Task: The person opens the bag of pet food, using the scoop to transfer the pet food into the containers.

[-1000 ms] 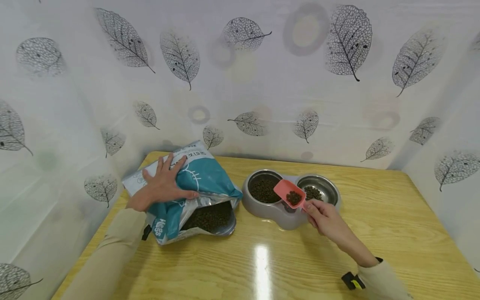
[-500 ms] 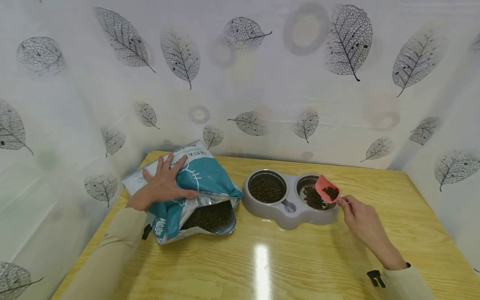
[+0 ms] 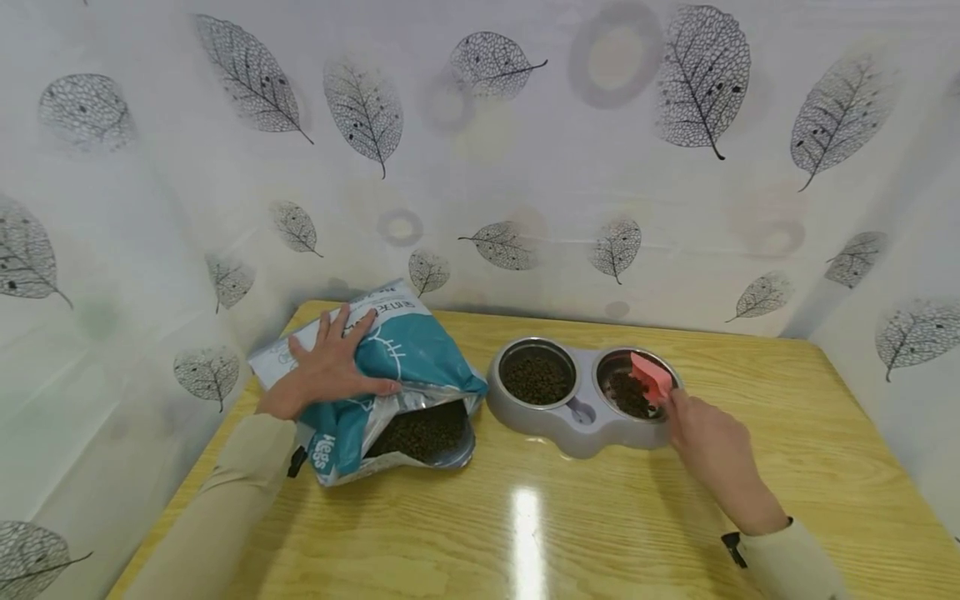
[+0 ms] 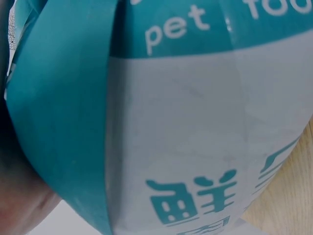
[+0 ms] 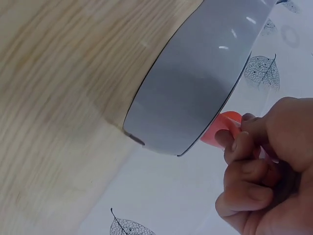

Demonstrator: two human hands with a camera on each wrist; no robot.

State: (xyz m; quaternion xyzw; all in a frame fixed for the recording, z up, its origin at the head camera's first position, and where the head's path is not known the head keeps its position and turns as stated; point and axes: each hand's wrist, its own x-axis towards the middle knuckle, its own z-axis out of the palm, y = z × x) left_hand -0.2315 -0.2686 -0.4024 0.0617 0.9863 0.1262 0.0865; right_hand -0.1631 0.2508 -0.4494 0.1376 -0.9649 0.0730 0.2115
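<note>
My right hand point(image 3: 712, 454) grips a pink scoop point(image 3: 651, 379) by its handle, with the blade tipped on its side over the right metal bowl point(image 3: 609, 367). Brown kibble point(image 3: 628, 396) lies in that bowl under the scoop. In the right wrist view, curled fingers point(image 5: 247, 191) close around the scoop's handle beside the feeder's outer wall point(image 5: 181, 93). My left hand point(image 3: 330, 367) rests spread on a teal and white pet food bag point(image 3: 420, 354), which lies with its mouth open and kibble point(image 3: 423, 429) showing inside. The left wrist view is mostly filled by the bag's printed side point(image 4: 181, 122).
The grey double feeder point(image 3: 585, 437) stands on a wooden table point(image 3: 450, 533), right of the bag. Its left bowl point(image 3: 573, 400) holds a larger heap of kibble. A white curtain with leaf prints point(image 3: 525, 167) encloses the table at the back and sides.
My right hand has carried the scoop rightward from between the bowls to the right bowl and turned it over, so its kibble has dropped out. The left hand stays on the bag.
</note>
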